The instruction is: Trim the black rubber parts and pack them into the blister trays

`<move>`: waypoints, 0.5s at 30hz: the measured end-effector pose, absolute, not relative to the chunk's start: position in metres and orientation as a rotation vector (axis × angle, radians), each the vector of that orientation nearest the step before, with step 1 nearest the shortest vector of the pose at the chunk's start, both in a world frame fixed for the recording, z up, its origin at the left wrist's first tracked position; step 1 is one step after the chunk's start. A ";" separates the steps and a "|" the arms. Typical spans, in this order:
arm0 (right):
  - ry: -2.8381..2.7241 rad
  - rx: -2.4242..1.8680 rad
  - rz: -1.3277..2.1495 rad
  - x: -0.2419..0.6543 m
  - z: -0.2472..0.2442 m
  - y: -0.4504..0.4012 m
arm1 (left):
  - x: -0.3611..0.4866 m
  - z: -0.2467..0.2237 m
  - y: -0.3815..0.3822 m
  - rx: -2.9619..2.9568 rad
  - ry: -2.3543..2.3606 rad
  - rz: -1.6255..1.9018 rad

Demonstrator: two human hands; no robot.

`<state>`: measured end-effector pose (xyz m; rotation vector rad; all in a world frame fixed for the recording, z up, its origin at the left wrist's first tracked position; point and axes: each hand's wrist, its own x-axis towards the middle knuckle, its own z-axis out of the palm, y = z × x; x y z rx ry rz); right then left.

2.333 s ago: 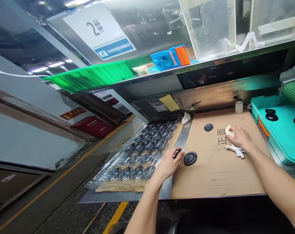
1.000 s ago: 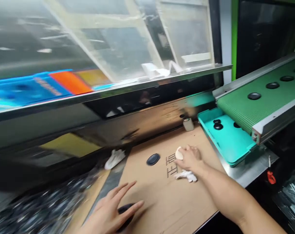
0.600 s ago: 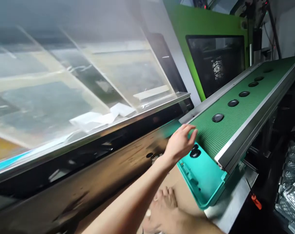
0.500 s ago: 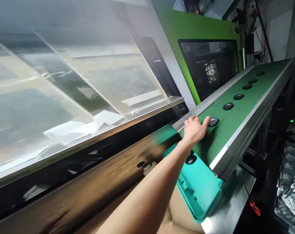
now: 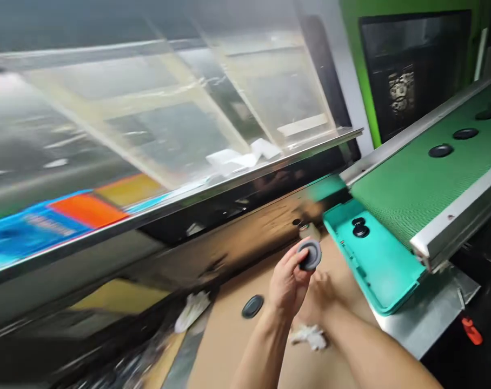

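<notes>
My left hand (image 5: 288, 283) is closed on a round plastic disc (image 5: 311, 259) with a raised rim and a ringed face, pinched between thumb and fingers above the brown board. The disc looks dark grey under the light. Close beside it, partly behind the left wrist, is my right hand (image 5: 319, 300); its fingers are blurred and partly hidden. A black disc (image 5: 252, 306) lies on the brown board (image 5: 225, 346) left of my hands. Two small black round pieces (image 5: 360, 230) sit in the teal tray (image 5: 385, 270) to the right.
A green conveyor belt (image 5: 407, 189) with several black discs runs along the right, edged by a metal rail (image 5: 458, 216). White crumpled material (image 5: 309, 337) lies below my hands. A clear machine cover (image 5: 180, 119) spans the left. An orange-handled tool (image 5: 471, 330) is at lower right.
My left hand has drawn back from the belt to above the board, now with a disc in it. My right hand has come into view. The view has swung left and down.
</notes>
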<state>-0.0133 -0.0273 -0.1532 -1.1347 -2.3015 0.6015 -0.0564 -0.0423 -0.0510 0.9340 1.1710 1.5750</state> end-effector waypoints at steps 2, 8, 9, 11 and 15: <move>-2.381 -1.192 0.589 -0.020 -0.154 -0.033 | -0.108 -0.088 -0.073 0.743 1.235 1.651; -2.406 -1.174 0.429 -0.023 -0.162 -0.029 | -0.168 -0.148 -0.112 0.453 1.097 1.795; -2.403 -1.179 0.409 -0.023 -0.162 -0.029 | -0.170 -0.149 -0.112 0.433 1.045 1.797; -2.408 -1.189 0.342 -0.023 -0.159 -0.031 | -0.173 -0.147 -0.112 0.401 0.955 1.810; -2.446 -1.230 0.169 -0.020 -0.132 -0.045 | -0.182 -0.142 -0.113 0.359 0.768 1.840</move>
